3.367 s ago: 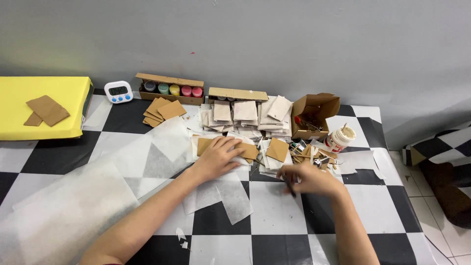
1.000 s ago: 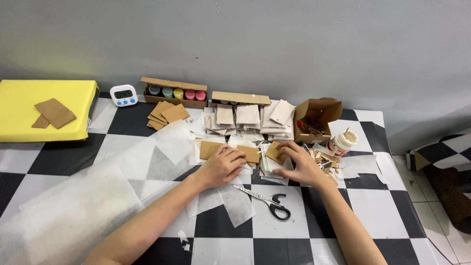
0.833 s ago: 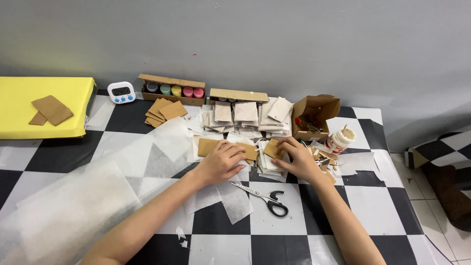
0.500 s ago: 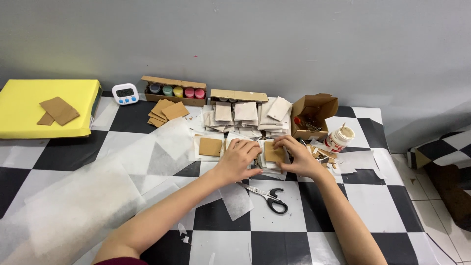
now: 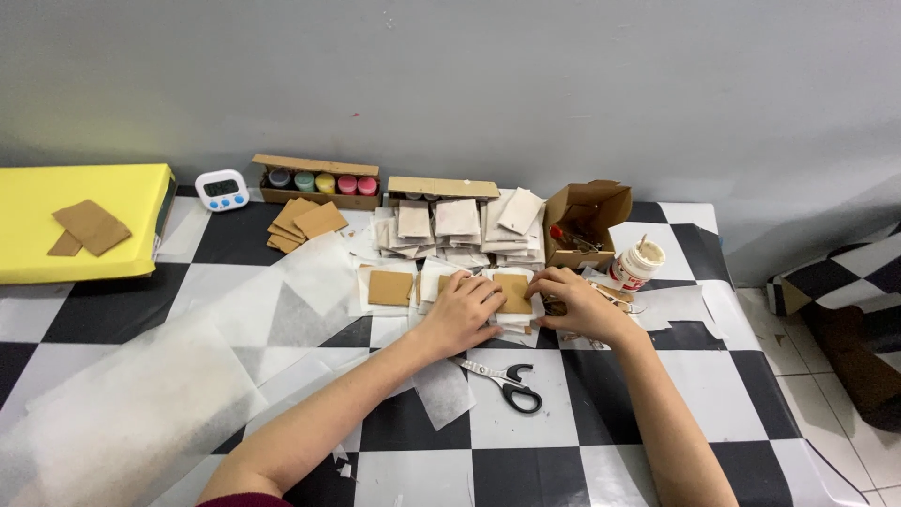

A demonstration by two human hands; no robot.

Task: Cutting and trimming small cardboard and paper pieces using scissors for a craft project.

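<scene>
We press both hands onto a brown cardboard square (image 5: 513,292) lying on white paper sheets (image 5: 441,275) at the middle of the checkered table (image 5: 563,427): left hand (image 5: 463,310) flat with fingers spread, right hand (image 5: 577,302) curled at its edge. Black-handled scissors (image 5: 508,383) lie just below; a glue jar (image 5: 637,264) stands nearby.

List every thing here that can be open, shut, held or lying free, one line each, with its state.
left hand: resting flat on the brown card square
right hand: touching the square's right edge
brown card square: lying on white paper, pinned by both hands
scissors: lying free, blades shut
glue jar: open, stick standing in it
small cardboard box: open, flaps up
paint pot box: open
timer: standing upright
</scene>
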